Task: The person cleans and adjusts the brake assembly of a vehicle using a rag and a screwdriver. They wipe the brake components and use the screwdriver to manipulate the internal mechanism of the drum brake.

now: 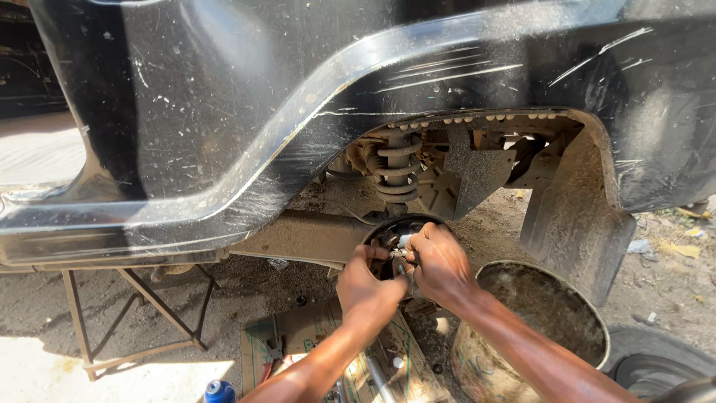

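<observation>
- The left hand (367,287) is curled shut against the lower edge of the brake assembly (395,239), fingers hooked onto its rim at about 7 o'clock, seemingly to brace it while the other hand works.
- The right hand (440,263) is closed around a small metal part (400,257) at the centre of the assembly; what exactly it pinches is too hidden to tell.
- The brake assembly sits bare at the end of the axle beam (302,237), inside the wheel arch with no wheel on it, which is why both hands can reach straight in.
- At 12 o'clock from the hands a dusty coil spring (397,168) stands upright under the black car body (246,112).
- At 9 o'clock a metal stand (134,313) props the sill, holding the car off the ground.
- At 4 o'clock a brake drum (541,321) lies open side up on the dirt, set within arm's reach.
- At 6 o'clock flattened cardboard (313,336) carries tools off the dust, and a blue bottle cap (218,390) shows at 7 o'clock.
</observation>
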